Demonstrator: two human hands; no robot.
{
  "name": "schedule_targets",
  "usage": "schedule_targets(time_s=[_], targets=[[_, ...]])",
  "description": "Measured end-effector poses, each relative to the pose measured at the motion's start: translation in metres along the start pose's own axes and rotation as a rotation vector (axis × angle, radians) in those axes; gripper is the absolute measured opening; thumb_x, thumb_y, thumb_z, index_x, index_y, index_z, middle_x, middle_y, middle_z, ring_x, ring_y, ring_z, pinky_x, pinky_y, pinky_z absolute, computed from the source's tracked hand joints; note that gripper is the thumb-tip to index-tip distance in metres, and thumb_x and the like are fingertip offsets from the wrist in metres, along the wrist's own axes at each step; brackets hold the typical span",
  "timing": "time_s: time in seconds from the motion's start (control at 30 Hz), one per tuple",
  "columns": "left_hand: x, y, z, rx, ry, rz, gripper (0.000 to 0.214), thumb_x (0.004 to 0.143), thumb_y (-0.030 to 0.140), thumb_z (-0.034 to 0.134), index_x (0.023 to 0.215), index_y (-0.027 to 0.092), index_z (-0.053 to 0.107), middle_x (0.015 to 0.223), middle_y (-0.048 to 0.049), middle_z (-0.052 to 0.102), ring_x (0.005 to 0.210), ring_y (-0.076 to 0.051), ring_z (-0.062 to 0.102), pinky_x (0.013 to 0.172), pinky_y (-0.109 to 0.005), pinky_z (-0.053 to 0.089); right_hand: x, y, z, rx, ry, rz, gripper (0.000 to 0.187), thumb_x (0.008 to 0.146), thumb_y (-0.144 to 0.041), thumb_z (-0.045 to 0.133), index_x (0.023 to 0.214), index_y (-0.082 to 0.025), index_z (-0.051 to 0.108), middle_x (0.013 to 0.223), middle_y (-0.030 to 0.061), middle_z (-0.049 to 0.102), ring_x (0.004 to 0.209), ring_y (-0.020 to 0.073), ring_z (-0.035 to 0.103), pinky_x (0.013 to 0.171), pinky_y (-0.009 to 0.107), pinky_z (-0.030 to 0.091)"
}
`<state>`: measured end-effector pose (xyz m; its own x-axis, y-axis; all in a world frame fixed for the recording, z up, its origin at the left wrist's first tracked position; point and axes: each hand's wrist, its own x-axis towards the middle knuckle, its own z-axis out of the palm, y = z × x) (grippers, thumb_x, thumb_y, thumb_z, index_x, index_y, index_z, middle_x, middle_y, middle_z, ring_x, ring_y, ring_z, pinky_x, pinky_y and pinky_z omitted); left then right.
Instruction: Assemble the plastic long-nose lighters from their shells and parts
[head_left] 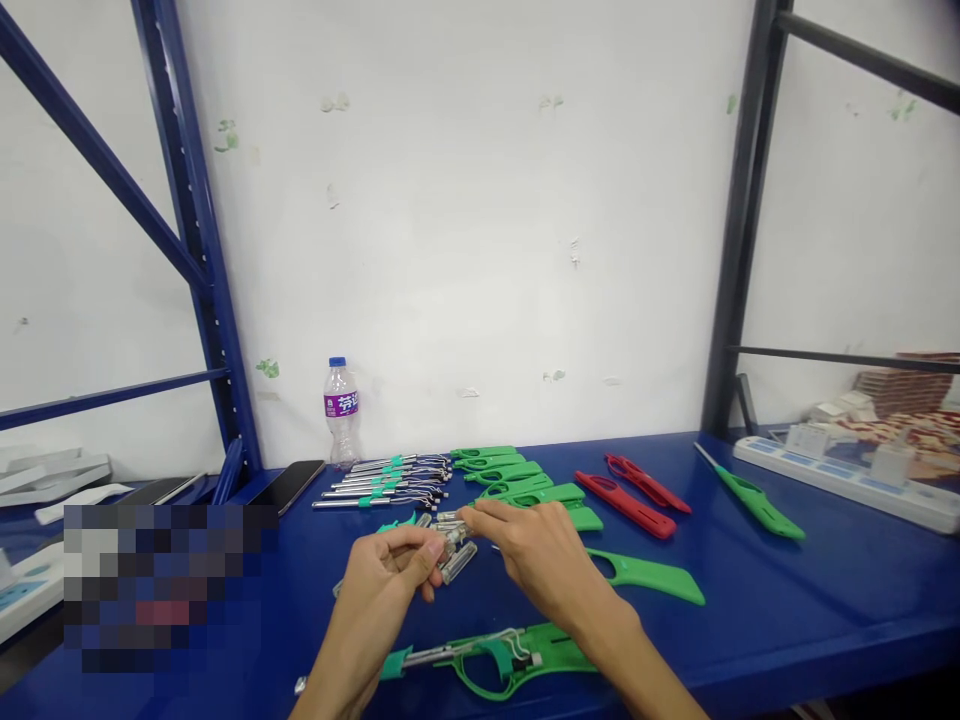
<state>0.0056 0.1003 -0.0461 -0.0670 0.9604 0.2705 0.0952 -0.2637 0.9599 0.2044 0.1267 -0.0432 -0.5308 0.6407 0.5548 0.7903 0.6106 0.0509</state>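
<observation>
My left hand (394, 568) is closed, thumb and forefinger pinching a small clear lighter fuel tank (454, 538). My right hand (536, 550) meets it from the right with bent fingers, their tips at the tank's end; its thumb and whatever it grips are hidden. Several more clear tanks (459, 563) lie loosely under the fingers. Nearer me, a green lighter shell half (555, 650) lies with its inside up. Fitted in it are a metal nozzle tube (442, 653), a teal trigger and white wires. My forearms partly cover both ends.
Behind my hands lie a row of nozzle tubes (367, 487) with wires and several green shells (525, 485). Red shells (630, 505) and a green lighter (757, 503) lie to the right, before a power strip (847, 480). A bottle (342, 415) and phone (291, 485) stand left.
</observation>
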Motion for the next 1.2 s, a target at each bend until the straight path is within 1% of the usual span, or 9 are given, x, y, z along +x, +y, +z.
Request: schedule_targets(time_s=[0.3, 0.4, 0.5, 0.67, 0.8, 0.9, 1.03, 1.1, 1.2], targets=[[0.006, -0.005, -0.007, -0.038, -0.1, -0.072, 0.054, 0.068, 0.067, 0.085, 0.071, 0.014, 0.079, 0.059, -0.0048, 0.064, 0.055, -0.014, 0.053, 0.051, -0.025, 0.039, 0.001, 0.001, -0.001, 0.05, 0.041, -0.033, 0.047, 0.096, 0.005, 0.053, 0.122, -0.03, 0.07, 0.107, -0.0028, 0.081, 0.067, 0.0128, 0.066, 0.055, 0.033, 0.017], [0.007, -0.004, -0.008, -0.038, -0.123, -0.083, 0.056, 0.069, 0.07, 0.084, 0.072, 0.014, 0.078, 0.057, -0.0031, 0.061, 0.053, -0.012, 0.048, 0.05, -0.024, 0.036, 0.001, 0.004, -0.002, 0.097, 0.045, -0.072, 0.04, 0.098, 0.001, 0.054, 0.119, -0.028, 0.071, 0.101, -0.002, 0.081, 0.068, 0.0126, 0.067, 0.056, 0.031, 0.023], [0.006, -0.002, -0.009, -0.026, -0.145, -0.078, 0.057, 0.072, 0.071, 0.083, 0.077, 0.014, 0.079, 0.059, -0.0023, 0.062, 0.052, -0.011, 0.045, 0.05, -0.024, 0.034, 0.0, 0.009, -0.004, 0.141, 0.069, -0.086, 0.027, 0.105, -0.011, 0.057, 0.121, -0.028, 0.071, 0.104, -0.0003, 0.082, 0.074, 0.0137, 0.071, 0.059, 0.029, 0.03], [0.002, 0.01, -0.01, 0.003, -0.118, -0.021, 0.05, 0.079, 0.066, 0.079, 0.083, 0.016, 0.081, 0.072, -0.0055, 0.07, 0.063, -0.016, 0.055, 0.055, -0.025, 0.041, -0.002, 0.011, -0.003, 0.198, 0.11, -0.066, 0.023, 0.11, -0.026, 0.057, 0.129, -0.03, 0.07, 0.113, 0.0005, 0.082, 0.085, 0.0172, 0.076, 0.066, 0.029, 0.04], [0.002, 0.015, -0.011, 0.214, -0.143, 0.05, 0.055, 0.086, 0.069, 0.065, 0.087, 0.017, 0.082, 0.077, -0.0074, 0.074, 0.068, -0.021, 0.061, 0.06, -0.028, 0.048, -0.003, 0.009, -0.003, 0.231, 0.119, -0.06, 0.03, 0.112, -0.029, 0.053, 0.14, -0.03, 0.064, 0.113, 0.0026, 0.083, 0.087, 0.0193, 0.077, 0.069, 0.03, 0.042], [0.001, 0.012, -0.007, 0.327, -0.219, 0.064, 0.052, 0.087, 0.066, 0.06, 0.08, 0.019, 0.082, 0.079, -0.0084, 0.076, 0.076, -0.026, 0.068, 0.07, -0.032, 0.054, -0.004, 0.008, -0.004, 0.261, 0.133, -0.043, 0.027, 0.112, -0.031, 0.052, 0.135, -0.028, 0.065, 0.113, 0.0035, 0.082, 0.089, 0.02, 0.076, 0.071, 0.03, 0.042], [-0.008, 0.013, 0.002, 0.363, -0.246, 0.08, 0.042, 0.086, 0.058, 0.061, 0.077, 0.023, 0.082, 0.089, -0.0085, 0.08, 0.091, -0.031, 0.072, 0.085, -0.036, 0.055, -0.006, 0.007, -0.007, 0.314, 0.162, 0.003, 0.025, 0.108, -0.031, 0.053, 0.128, -0.022, 0.064, 0.096, 0.004, 0.08, 0.074, 0.0192, 0.07, 0.066, 0.03, 0.037], [-0.013, 0.023, 0.004, 0.415, -0.253, 0.112, 0.04, 0.088, 0.055, 0.059, 0.079, 0.024, 0.083, 0.09, -0.0083, 0.081, 0.089, -0.031, 0.073, 0.081, -0.036, 0.054, -0.006, 0.007, -0.01, 0.36, 0.181, 0.029, 0.02, 0.105, -0.025, 0.05, 0.12, -0.019, 0.062, 0.087, 0.0033, 0.076, 0.067, 0.0179, 0.064, 0.064, 0.031, 0.035], [-0.024, 0.042, -0.002, 0.494, -0.258, 0.223, 0.04, 0.093, 0.054, 0.058, 0.076, 0.027, 0.082, 0.082, -0.0057, 0.079, 0.078, -0.028, 0.071, 0.071, -0.032, 0.053, -0.006, 0.006, -0.017, 0.459, 0.216, 0.076, 0.013, 0.105, -0.02, 0.039, 0.106, -0.021, 0.052, 0.081, 0.0, 0.066, 0.063, 0.015, 0.056, 0.062, 0.029, 0.037]])
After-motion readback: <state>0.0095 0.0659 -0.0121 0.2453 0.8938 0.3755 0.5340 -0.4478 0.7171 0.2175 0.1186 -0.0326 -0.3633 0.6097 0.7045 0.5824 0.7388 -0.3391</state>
